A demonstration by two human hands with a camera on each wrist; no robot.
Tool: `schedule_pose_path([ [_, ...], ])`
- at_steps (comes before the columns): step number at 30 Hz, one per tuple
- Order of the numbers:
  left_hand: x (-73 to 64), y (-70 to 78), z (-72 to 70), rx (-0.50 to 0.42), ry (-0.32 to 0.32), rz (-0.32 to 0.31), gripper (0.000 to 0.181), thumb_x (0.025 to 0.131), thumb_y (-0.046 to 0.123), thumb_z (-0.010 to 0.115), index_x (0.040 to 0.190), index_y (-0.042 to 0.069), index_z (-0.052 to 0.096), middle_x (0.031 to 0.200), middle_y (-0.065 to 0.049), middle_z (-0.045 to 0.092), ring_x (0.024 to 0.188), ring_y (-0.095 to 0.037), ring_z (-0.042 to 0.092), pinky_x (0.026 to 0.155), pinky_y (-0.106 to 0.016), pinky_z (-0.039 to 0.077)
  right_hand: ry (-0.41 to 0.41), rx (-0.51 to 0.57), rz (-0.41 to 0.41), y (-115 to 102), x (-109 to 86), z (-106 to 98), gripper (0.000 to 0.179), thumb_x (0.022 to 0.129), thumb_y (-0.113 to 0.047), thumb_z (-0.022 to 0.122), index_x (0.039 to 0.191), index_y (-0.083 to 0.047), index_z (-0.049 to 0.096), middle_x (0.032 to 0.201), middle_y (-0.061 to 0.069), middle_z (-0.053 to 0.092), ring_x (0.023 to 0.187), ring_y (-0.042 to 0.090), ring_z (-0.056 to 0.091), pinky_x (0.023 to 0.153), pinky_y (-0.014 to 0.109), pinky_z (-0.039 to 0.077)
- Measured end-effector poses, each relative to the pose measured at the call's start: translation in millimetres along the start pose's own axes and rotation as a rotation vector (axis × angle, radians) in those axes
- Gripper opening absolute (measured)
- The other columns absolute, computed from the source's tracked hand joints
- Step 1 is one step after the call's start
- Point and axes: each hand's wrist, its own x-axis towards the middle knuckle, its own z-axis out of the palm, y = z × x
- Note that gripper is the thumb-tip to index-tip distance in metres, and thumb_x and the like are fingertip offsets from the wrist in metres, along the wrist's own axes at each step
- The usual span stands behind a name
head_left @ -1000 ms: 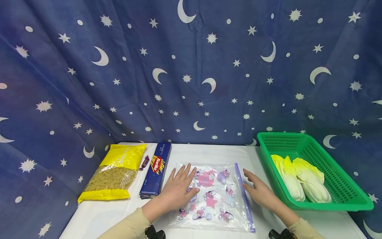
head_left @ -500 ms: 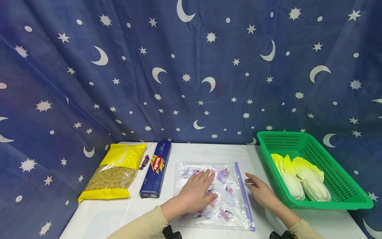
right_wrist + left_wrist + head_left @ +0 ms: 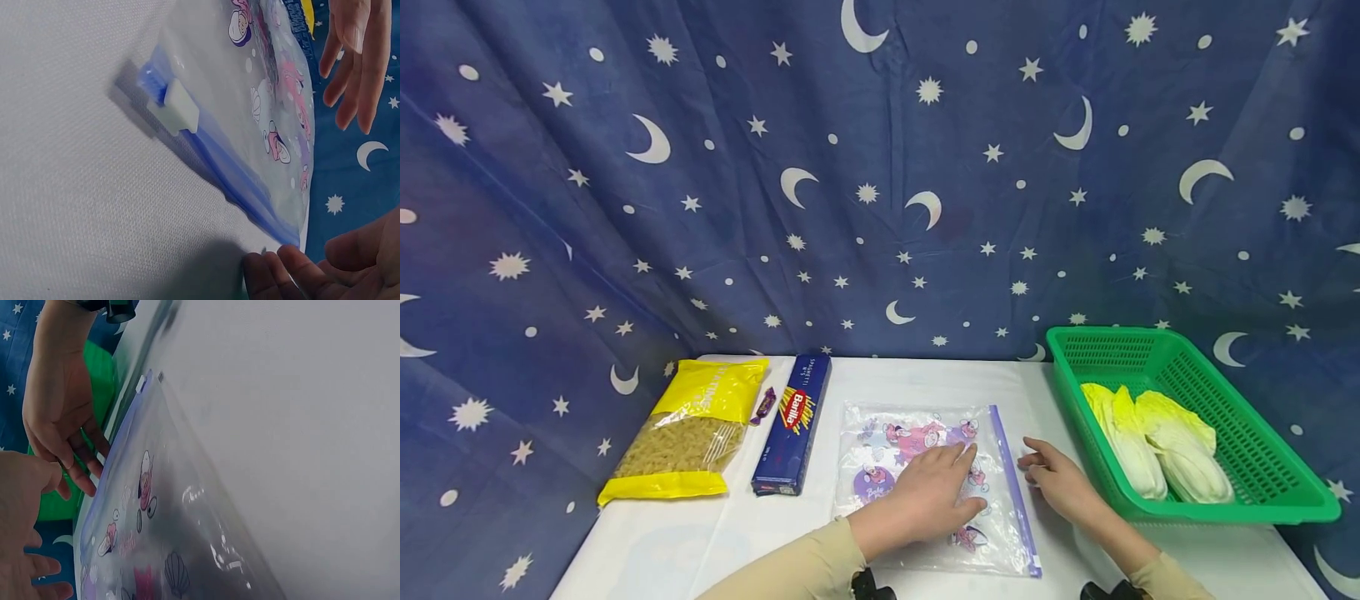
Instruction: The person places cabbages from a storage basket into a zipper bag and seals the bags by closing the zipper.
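Observation:
A clear zip bag [image 3: 872,483] with pink and purple cartoon prints lies flat on the white table, its purple zip edge [image 3: 1013,492] to the right. The white slider [image 3: 181,106] sits at the near end of that edge. My left hand [image 3: 928,492] is spread palm down over the bag's right half, fingers toward the zip; the left wrist view shows the left hand [image 3: 25,512] raised above the plastic. Just right of the zip is my right hand [image 3: 1060,483], with loosely bent fingers and nothing in them. Its fingertips [image 3: 256,269] are close to the zip's far end.
A green basket [image 3: 1270,442] holding two napa cabbages [image 3: 1187,454] stands at the right. On the left are a yellow bag of pasta [image 3: 700,417], a purple wrapped candy [image 3: 763,407] and a blue spaghetti box [image 3: 790,429]. A starry curtain [image 3: 970,200] hangs behind.
My left hand has slid right across the bag, from its left side to near the zip. My right hand has drawn slightly right, away from the zip, with its fingers more bent.

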Motion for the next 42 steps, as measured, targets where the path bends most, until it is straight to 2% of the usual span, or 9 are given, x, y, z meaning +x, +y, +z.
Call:
schedule_pose_path([
  [7, 14.8, 17.9, 7.5, -0.017, -0.027, -0.046, 0.075, 0.099, 0.058, 0.054, 0.157, 0.011, 0.043, 0.156, -0.003, 0.047, 0.14, -0.024, 0.046, 0.111, -0.04, 0.043, 0.01, 0.008, 0.049, 2.5, 0.7, -0.8, 0.046, 0.1, 0.001, 0.046, 0.145, 0.013, 0.042, 0.108, 0.017, 0.067, 0.088, 0.024, 0.063, 0.069, 0.034, 0.058],
  [13, 25.0, 31.9, 10.9, 0.047, -0.017, -0.096, 0.074, 0.097, 0.058, 0.057, 0.151, 0.009, 0.05, 0.147, -0.002, 0.054, 0.131, -0.022, 0.052, 0.102, -0.038, 0.048, 0.008, 0.054, 0.068, 4.4, -1.9, -3.2, 0.045, 0.102, 0.002, 0.044, 0.145, 0.013, 0.041, 0.101, 0.016, 0.065, 0.081, 0.023, 0.06, 0.062, 0.033, 0.056],
  [20, 36.1, 43.6, 18.3, 0.123, 0.028, -0.118, 0.074, 0.094, 0.059, 0.059, 0.144, 0.006, 0.057, 0.135, -0.001, 0.058, 0.12, -0.018, 0.051, 0.096, -0.033, 0.046, 0.016, 0.063, 0.077, 5.2, -4.3, -5.0, 0.044, 0.102, 0.002, 0.04, 0.145, 0.014, 0.04, 0.099, 0.016, 0.064, 0.077, 0.023, 0.059, 0.06, 0.033, 0.055],
  [26, 46.0, 52.5, 28.3, 0.133, 0.039, -0.184, 0.081, 0.091, 0.068, 0.058, 0.141, 0.004, 0.057, 0.131, -0.002, 0.056, 0.116, -0.017, 0.048, 0.093, -0.031, 0.044, 0.012, 0.067, 0.075, 5.9, -5.7, -5.7, 0.044, 0.102, 0.003, 0.04, 0.145, 0.014, 0.04, 0.098, 0.015, 0.064, 0.077, 0.024, 0.058, 0.059, 0.033, 0.054],
  [30, 54.3, 55.8, 36.8, 0.136, 0.046, -0.234, 0.087, 0.088, 0.073, 0.059, 0.139, 0.003, 0.057, 0.126, -0.001, 0.055, 0.113, -0.015, 0.047, 0.09, -0.029, 0.042, 0.014, 0.073, 0.075, 7.2, -6.7, -6.2, 0.044, 0.102, 0.003, 0.04, 0.145, 0.014, 0.04, 0.098, 0.015, 0.064, 0.077, 0.024, 0.058, 0.059, 0.033, 0.054],
  [33, 60.1, 57.8, 45.2, 0.142, 0.04, -0.264, 0.091, 0.086, 0.077, 0.059, 0.14, 0.004, 0.056, 0.129, -0.002, 0.055, 0.114, -0.015, 0.047, 0.091, -0.029, 0.042, 0.014, 0.079, 0.072, 8.9, -7.3, -6.1, 0.045, 0.101, 0.003, 0.039, 0.144, 0.015, 0.04, 0.097, 0.015, 0.064, 0.077, 0.024, 0.058, 0.059, 0.033, 0.054],
  [36, 62.9, 59.5, 52.5, 0.164, 0.039, -0.277, 0.096, 0.083, 0.08, 0.057, 0.142, 0.004, 0.054, 0.135, -0.004, 0.054, 0.117, -0.016, 0.047, 0.093, -0.03, 0.042, 0.014, 0.084, 0.074, 9.4, -7.9, -5.7, 0.045, 0.101, 0.002, 0.039, 0.144, 0.015, 0.04, 0.097, 0.016, 0.064, 0.076, 0.024, 0.058, 0.057, 0.032, 0.053],
  [42, 62.7, 60.6, 57.8, 0.204, 0.033, -0.275, 0.097, 0.082, 0.079, 0.06, 0.143, 0.004, 0.054, 0.136, -0.004, 0.053, 0.118, -0.016, 0.048, 0.094, -0.031, 0.042, 0.015, 0.062, 0.082, 7.7, -7.6, -5.8, 0.044, 0.102, 0.001, 0.04, 0.144, 0.014, 0.041, 0.096, 0.015, 0.064, 0.074, 0.023, 0.057, 0.057, 0.031, 0.051],
])
